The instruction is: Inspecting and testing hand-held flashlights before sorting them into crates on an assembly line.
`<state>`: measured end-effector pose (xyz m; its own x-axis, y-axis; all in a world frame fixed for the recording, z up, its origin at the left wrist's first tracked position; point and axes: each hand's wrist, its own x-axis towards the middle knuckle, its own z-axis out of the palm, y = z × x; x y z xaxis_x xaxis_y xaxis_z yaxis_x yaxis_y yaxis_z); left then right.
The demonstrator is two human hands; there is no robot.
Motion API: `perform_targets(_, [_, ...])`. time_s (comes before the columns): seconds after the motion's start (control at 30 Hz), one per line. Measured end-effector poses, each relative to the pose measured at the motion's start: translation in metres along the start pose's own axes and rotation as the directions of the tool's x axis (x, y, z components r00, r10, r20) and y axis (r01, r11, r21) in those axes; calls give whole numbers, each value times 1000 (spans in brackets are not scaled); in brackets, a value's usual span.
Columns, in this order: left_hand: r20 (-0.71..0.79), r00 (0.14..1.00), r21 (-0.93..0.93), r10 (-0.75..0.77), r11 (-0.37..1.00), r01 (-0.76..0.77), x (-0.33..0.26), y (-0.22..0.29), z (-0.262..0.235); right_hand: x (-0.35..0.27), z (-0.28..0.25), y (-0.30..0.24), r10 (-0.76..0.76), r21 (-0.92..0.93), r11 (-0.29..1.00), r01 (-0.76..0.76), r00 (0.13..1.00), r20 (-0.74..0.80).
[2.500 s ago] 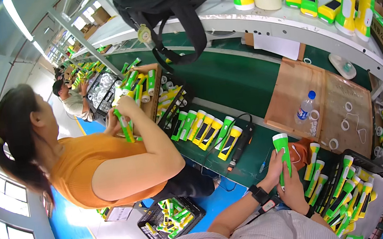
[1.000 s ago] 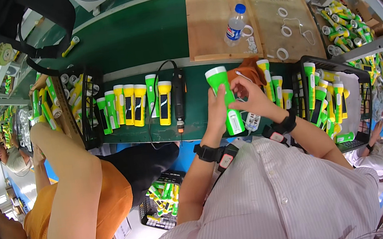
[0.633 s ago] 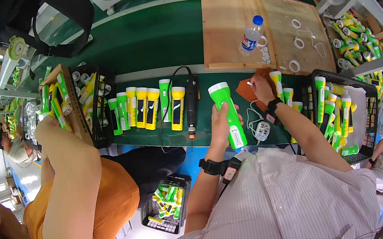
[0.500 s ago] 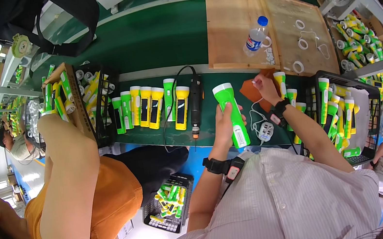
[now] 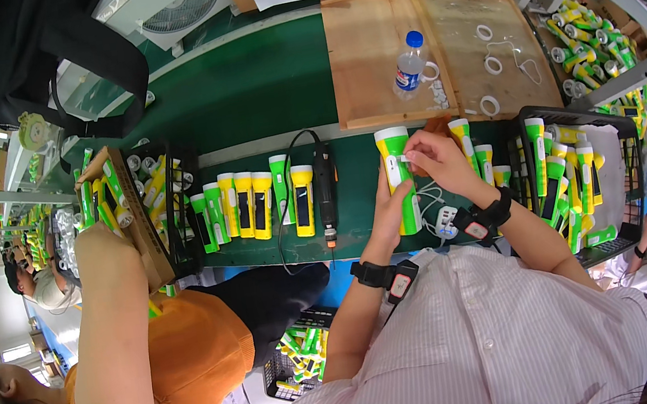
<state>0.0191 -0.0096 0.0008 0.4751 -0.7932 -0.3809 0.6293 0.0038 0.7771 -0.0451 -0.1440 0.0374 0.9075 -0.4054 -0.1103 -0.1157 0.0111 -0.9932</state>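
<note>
My left hand [image 5: 386, 214] is wrapped round the body of a green flashlight [image 5: 393, 149] with a white head, held upright over the table's front edge. Thumb and fingertips of my right hand [image 5: 446, 161] pinch a small white piece [image 5: 406, 157] against the flashlight's side, close to its switch panel. The fingers partly cover that piece, so I cannot tell its exact kind. Below my right wrist sits a white charger block [image 5: 445, 223] with a white cable looping up from it. Behind my right hand, several flashlights [image 5: 462, 137] stand in a row.
A black power screwdriver [image 5: 325, 189] lies left of my hands, beside a row of yellow and green flashlights [image 5: 261, 202]. A black crate [image 5: 627, 184] of flashlights is at right. A water bottle [image 5: 408, 70] stands on a wooden board [image 5: 360, 48]. A co-worker in orange [image 5: 175, 380] sits at left.
My right hand has moved left and down from the orange-brown thing to the flashlight, bringing the white piece against it. The flashlight is now more upright, its switch side turned into view.
</note>
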Motion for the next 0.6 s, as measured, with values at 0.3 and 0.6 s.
perform_targets(0.3, [-88, 902, 654, 423, 708, -268, 1, -4, 5, -8, 4, -4, -176, -215, 966, 144, 975, -138])
perform_targets(0.6, [-65, 891, 723, 450, 637, -268, -13, 5, 7, -4, -4, -5, -129, -379, 922, 77, 985, -114])
